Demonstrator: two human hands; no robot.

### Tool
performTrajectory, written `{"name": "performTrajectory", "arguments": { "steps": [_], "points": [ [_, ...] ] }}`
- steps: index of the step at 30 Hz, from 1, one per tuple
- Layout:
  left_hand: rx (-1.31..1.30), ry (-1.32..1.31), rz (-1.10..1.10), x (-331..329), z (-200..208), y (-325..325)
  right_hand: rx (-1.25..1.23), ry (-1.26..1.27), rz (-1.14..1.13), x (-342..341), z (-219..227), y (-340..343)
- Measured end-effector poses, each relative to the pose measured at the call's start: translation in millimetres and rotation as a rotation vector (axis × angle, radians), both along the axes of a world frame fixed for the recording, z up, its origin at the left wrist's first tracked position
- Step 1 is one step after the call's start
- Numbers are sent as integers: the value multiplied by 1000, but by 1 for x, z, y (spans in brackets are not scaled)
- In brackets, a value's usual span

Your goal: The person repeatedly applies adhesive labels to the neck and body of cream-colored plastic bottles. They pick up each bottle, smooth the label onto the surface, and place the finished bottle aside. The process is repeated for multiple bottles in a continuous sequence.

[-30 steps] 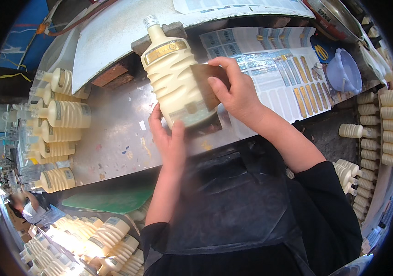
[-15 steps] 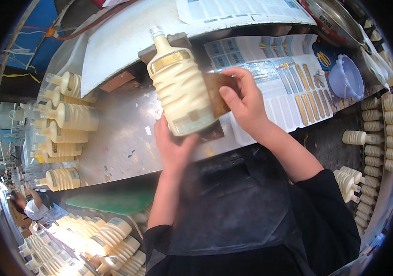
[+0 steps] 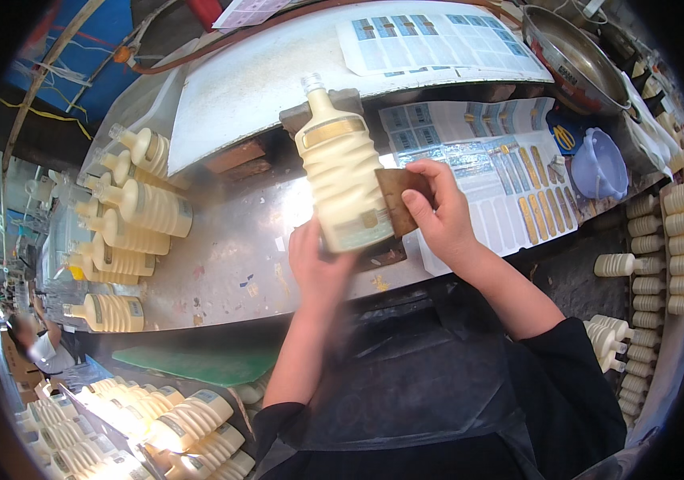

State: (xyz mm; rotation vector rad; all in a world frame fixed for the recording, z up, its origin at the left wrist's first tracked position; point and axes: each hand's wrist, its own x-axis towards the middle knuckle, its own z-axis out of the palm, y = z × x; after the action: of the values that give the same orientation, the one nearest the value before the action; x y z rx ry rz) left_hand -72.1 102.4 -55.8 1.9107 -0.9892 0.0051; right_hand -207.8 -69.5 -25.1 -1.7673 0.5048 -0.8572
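A cream bottle with wavy ridges, a clear neck and a gold label near its shoulder lies tilted on a dark rest, neck pointing away. My left hand grips its base from the lower left, the thumb along the bottom end and the fingers partly hidden beneath. In my right hand a flat brown rectangular piece is pinched between thumb and fingers. Its edge meets the bottle's right side near the base. A patterned patch shows low on the bottle, close to that edge.
Several similar bottles lie stacked at the left, and more at lower left. Label sheets with gold and blue strips spread at the right, near a lavender bucket. A person is far left; bottle rows stand far right.
The whole view has shifted, so the bench and bottle appear farther right and lower. Both hands keep nearly the same hold, with the brown piece still at the bottle's right side.
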Motion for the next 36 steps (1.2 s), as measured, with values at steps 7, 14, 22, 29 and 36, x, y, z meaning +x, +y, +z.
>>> {"name": "performTrajectory", "arguments": {
  "steps": [7,14,22,29,36],
  "points": [
    [-118,-132,47,-16,25,-15,-496,97,-80,-4,20,16],
    [-258,-334,83,-19,9,-31,-859,-35,74,-12,52,46],
    [-249,-278,45,-28,10,-35,-905,12,73,-24,59,35],
    [-285,-339,-17,-27,28,-41,-210,183,-72,-30,62,26],
    [-214,-236,22,-20,24,-26,-14,292,-136,-21,54,26]
  ]
}}
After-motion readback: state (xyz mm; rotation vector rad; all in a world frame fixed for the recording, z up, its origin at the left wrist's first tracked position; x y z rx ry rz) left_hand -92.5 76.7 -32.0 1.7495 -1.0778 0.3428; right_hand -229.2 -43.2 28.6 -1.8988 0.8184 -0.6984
